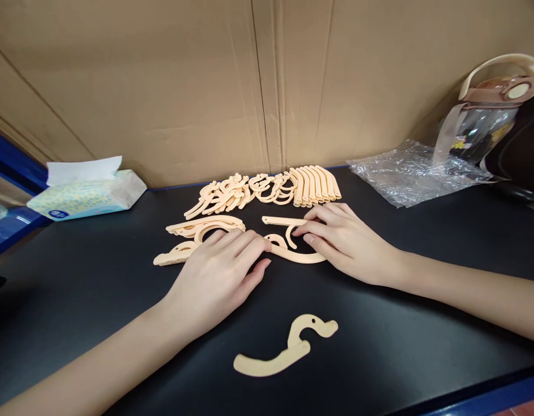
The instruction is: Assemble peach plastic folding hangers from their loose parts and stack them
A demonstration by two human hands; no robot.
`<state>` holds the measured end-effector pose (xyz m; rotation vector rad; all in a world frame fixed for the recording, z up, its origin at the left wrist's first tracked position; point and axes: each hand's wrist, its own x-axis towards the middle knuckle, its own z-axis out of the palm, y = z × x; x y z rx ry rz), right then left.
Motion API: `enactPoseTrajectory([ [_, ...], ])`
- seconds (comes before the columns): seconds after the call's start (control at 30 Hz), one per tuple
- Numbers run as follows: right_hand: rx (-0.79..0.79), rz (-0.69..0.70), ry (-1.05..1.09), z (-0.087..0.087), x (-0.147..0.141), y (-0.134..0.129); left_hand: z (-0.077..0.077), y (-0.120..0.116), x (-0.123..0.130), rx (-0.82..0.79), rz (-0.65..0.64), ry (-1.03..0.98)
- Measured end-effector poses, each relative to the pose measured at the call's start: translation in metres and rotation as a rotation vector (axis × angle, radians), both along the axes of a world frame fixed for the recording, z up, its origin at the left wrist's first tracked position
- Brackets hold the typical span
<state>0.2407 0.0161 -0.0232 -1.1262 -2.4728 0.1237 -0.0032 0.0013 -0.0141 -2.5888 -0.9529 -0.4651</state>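
My left hand (pixel 227 263) lies low over cream plastic folding-hanger pieces, fingers bent down and thumb apart. Its index fingertip touches the left end of a long curved hanger arm (pixel 299 256). From the right, my right hand (pixel 347 240) reaches over that arm's other end, fingers spread. Its index fingertip meets a small hook (pixel 290 237), below a straight-looking arm (pixel 283 221). Whether either hand pinches anything is partly hidden. Stacked arms (pixel 206 224) and beak-shaped pieces (pixel 175 254) lie left of my left hand. Nearer me lies a joined hook-and-arm piece (pixel 273 359).
Behind my hands, loose hooks (pixel 226 193) and a row of arms (pixel 315 185) line the black table's (pixel 405 352) back edge, against cardboard (pixel 184 86). A tissue pack (pixel 87 193) stands left; clear plastic wrap (pixel 405 170) and a bottle (pixel 488 124) are at right.
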Motion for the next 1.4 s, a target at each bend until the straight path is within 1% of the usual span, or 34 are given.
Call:
enactPoseTrajectory([
  [0.23, 0.033, 0.064, -0.017, 0.000, 0.000, 0.001, 0.000, 0.000, 0.001, 0.007, -0.007, 0.001],
  [0.47, 0.043, 0.153, -0.025, 0.002, -0.001, -0.001, 0.001, 0.000, 0.001, -0.071, -0.016, 0.006],
  [0.6, 0.048, 0.219, -0.031, 0.003, 0.000, -0.003, 0.000, 0.002, 0.000, -0.082, -0.030, 0.041],
  [0.97, 0.146, 0.347, -0.121, 0.002, -0.002, -0.005, 0.000, 0.000, 0.001, -0.115, -0.035, -0.020],
  [1.1, 0.209, 0.378, -0.114, 0.002, -0.002, -0.005, -0.001, 0.000, 0.001, -0.106, -0.043, -0.043],
  [1.17, 0.242, 0.425, -0.059, 0.003, -0.003, -0.008, -0.001, -0.001, 0.001, -0.097, -0.042, -0.062],
  [1.27, 0.280, 0.564, 0.062, 0.003, -0.006, -0.018, 0.002, -0.001, 0.001, -0.104, -0.014, -0.089],
  [1.33, 0.277, 0.648, 0.045, 0.003, -0.009, -0.025, 0.004, -0.001, 0.000, -0.131, 0.018, -0.095],
  [1.4, 0.239, 0.665, -0.043, 0.004, -0.010, -0.030, 0.006, -0.001, -0.001, -0.175, 0.047, -0.089],
])
